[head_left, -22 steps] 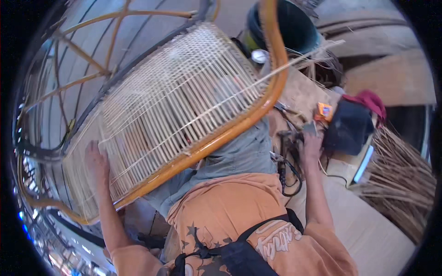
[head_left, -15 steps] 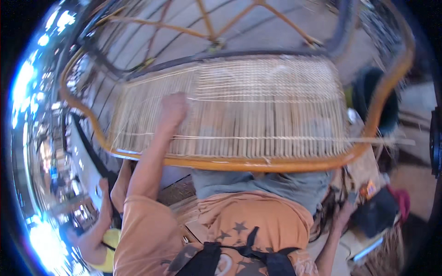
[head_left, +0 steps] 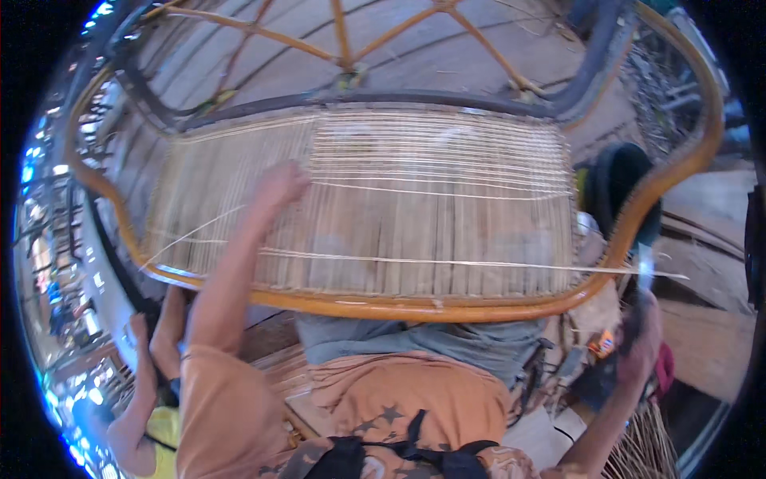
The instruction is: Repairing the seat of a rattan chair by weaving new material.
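A woven cane panel point(head_left: 351, 231) is stretched within a bent rattan frame point(head_left: 431, 310) across my lap. My left hand point(head_left: 281, 185), slightly blurred, is closed over the panel left of its middle, on a pale cane strand point(head_left: 447, 190). From this hand the strand runs right across the slats, and a loose length slants down to the frame's left corner. At the lower right, my right hand point(head_left: 641, 343) is closed round the handle of a knife point(head_left: 645, 271), its blade pointing up beside the frame. Another long strand point(head_left: 479, 263) lies across the lower slats, its end past the frame's right side.
A dark round container point(head_left: 626, 180) stands behind the frame's right side. Orange packaging point(head_left: 602, 343) and a bundle of thin sticks point(head_left: 650, 447) lie at lower right. Another person in yellow point(head_left: 163, 439) sits close on the left. Crossed rattan poles point(head_left: 345, 40) rise at the far side.
My right hand has risen beside the frame's right side, bringing the knife up. My left hand has shifted slightly left and down in view, and the strand from it now spreads from the woven rows.
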A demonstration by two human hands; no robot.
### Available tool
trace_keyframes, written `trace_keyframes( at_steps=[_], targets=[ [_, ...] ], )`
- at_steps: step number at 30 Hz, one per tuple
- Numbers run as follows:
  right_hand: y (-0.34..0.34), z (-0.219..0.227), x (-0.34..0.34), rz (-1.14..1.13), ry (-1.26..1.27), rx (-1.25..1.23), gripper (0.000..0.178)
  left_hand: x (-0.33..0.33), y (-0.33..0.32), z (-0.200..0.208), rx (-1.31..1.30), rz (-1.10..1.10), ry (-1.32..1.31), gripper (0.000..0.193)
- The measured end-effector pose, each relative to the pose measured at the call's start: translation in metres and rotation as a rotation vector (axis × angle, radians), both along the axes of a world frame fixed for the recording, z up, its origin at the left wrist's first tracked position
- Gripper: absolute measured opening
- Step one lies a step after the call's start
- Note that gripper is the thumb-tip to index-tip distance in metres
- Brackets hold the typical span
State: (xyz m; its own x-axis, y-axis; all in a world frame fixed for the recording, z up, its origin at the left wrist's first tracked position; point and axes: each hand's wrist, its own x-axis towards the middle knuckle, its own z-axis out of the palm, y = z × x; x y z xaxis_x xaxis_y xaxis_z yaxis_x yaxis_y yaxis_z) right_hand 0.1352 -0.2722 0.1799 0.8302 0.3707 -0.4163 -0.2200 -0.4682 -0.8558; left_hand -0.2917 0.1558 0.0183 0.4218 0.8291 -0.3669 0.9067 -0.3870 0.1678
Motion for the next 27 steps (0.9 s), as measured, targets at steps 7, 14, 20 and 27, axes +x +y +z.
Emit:
trace_keyframes(
  at_steps=[7,14,20,27],
  targets=[
    [0.115,0.013,0.046,1.029,-0.245,-0.518,0.039,-0.004,0.015,0.022,-0.257,-0.004,-0.033,0.051],
    [0.178,0.001,0.064,1.271,-0.31,-0.912,0.031,-0.006,0.014,0.021,-0.438,0.114,-0.198,0.036],
    [0.217,-0.015,0.055,1.56,-0.083,-1.25,0.032,0.0,0.016,0.026,-0.523,0.168,-0.194,0.035],
    [0.224,-0.009,0.047,1.586,-0.291,-0.949,0.022,-0.006,0.013,0.023,-0.536,0.249,-0.24,0.033]
  ],
)
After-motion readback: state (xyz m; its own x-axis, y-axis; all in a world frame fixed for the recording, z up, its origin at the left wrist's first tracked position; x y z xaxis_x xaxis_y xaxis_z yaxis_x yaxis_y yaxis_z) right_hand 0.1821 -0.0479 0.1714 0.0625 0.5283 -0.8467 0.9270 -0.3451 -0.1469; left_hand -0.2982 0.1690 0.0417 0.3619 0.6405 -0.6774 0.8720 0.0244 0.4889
